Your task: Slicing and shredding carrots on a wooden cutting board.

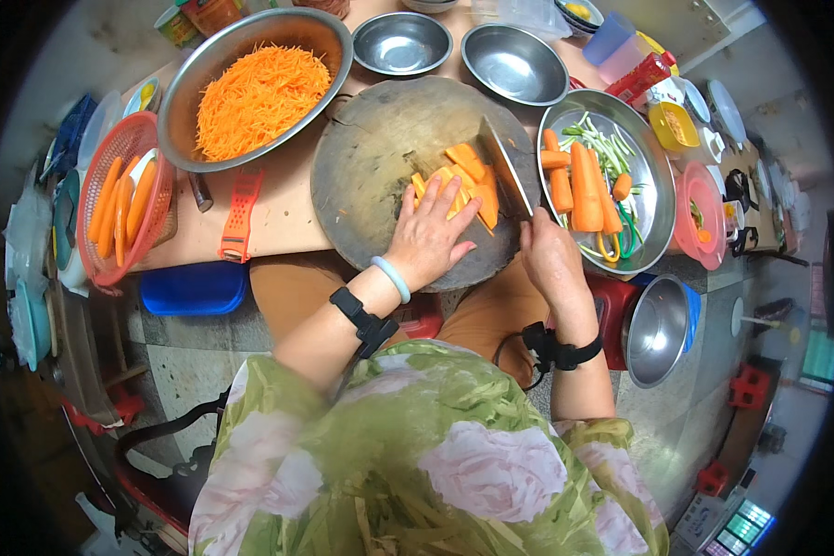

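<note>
On the round wooden chopping board [368, 132] lies a pile of cut carrot pieces [464, 161], some of them wide slices. My left hand [427, 233] rests over the pile with its fingers spread, touching the pieces. A cleaver [506, 167] stands on edge just right of the pile, its blade seen almost edge-on. The fingers of my right hand [550, 254] are closed around its handle, which they mostly hide. To the right, a steel basin [657, 240] holds peeled carrots [585, 191], chopped scallions [587, 133] and a peeler-like tool with a yellow and green handle [625, 233].
A large steel bowl [174, 139] of shredded carrot [264, 97] stands upper left. Two steel bowls, one left [402, 43] and one right [518, 62], sit behind the board. Left are an orange grater [240, 215] and a red basket [96, 187] of carrots. A red bottle [639, 78] leans at right.
</note>
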